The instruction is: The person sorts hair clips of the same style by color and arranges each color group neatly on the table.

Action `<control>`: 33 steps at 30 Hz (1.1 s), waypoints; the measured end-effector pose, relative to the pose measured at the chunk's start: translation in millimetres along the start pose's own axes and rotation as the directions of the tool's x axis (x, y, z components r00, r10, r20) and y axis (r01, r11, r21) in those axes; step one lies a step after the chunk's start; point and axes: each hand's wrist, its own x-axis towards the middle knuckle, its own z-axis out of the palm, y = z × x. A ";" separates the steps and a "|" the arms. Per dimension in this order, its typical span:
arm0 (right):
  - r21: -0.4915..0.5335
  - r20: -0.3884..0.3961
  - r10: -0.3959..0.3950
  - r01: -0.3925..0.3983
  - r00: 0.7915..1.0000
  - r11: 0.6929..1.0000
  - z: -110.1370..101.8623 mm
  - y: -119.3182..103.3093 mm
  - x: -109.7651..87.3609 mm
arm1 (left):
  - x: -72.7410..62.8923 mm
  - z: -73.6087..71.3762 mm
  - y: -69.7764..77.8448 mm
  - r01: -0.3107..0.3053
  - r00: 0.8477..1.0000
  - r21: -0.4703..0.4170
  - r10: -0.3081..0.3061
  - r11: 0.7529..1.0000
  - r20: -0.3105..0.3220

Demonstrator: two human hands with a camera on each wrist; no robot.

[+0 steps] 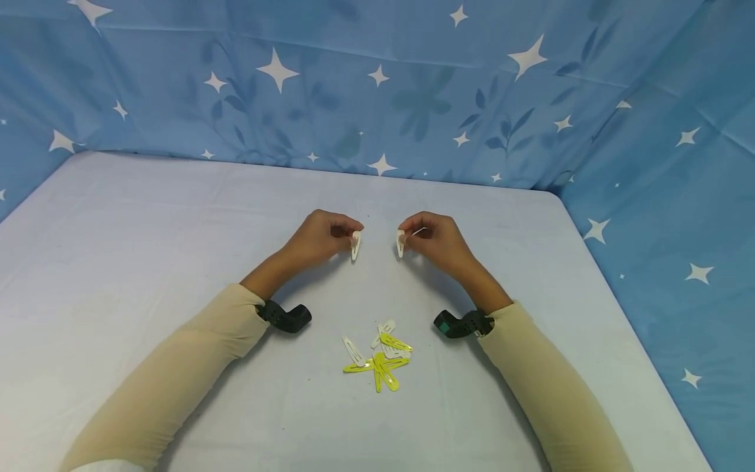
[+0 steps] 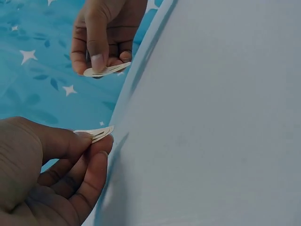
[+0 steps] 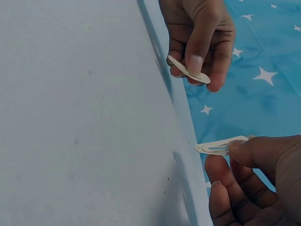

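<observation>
My left hand [image 1: 318, 239] pinches a white snap hair clip [image 1: 356, 246] between thumb and fingers, above the far middle of the table. Opposite it, my right hand [image 1: 439, 241] pinches a second white snap hair clip [image 1: 400, 244]. A short gap separates the two clips. Both hang narrow end down in the head view. In the left wrist view the left hand's clip [image 2: 98, 135] shows its slotted face; the right wrist view shows the right hand's clip [image 3: 221, 145] likewise. Nearer me lies a loose pile of yellow hair clips [image 1: 386, 372] and white hair clips [image 1: 354, 352], some overlapping.
A white cloth [image 1: 177, 216] covers the table. Behind it and along the right side hangs a blue curtain [image 1: 354, 85] with white stars. Each wrist wears a black camera mount, the left one [image 1: 288, 317] and the right one [image 1: 463, 324] flanking the pile.
</observation>
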 end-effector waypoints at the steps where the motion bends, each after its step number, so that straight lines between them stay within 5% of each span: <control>1: 0.009 -0.001 -0.001 0.001 1.000 1.000 1.0 0.6 1.7 | 1.6 0.2 -1.8 0.006 1.000 -0.004 -0.006 1.000 -0.006; 11: 0.013 -0.001 0.079 -0.079 0.997 0.997 10.6 -33.4 7.9 | 22.7 0.4 -14.2 0.027 0.998 0.012 -0.026 1.000 -0.056; 19: 0.030 -0.029 0.083 -0.083 0.996 0.996 26.5 4.9 41.7 | 35.2 -0.7 -14.8 0.041 0.995 0.062 -0.034 0.997 -0.095; 33: -0.063 -0.035 0.186 -0.188 0.982 0.980 40.2 -2.3 62.3 | 44.1 -3.3 -24.9 0.038 0.996 0.102 -0.029 0.994 -0.088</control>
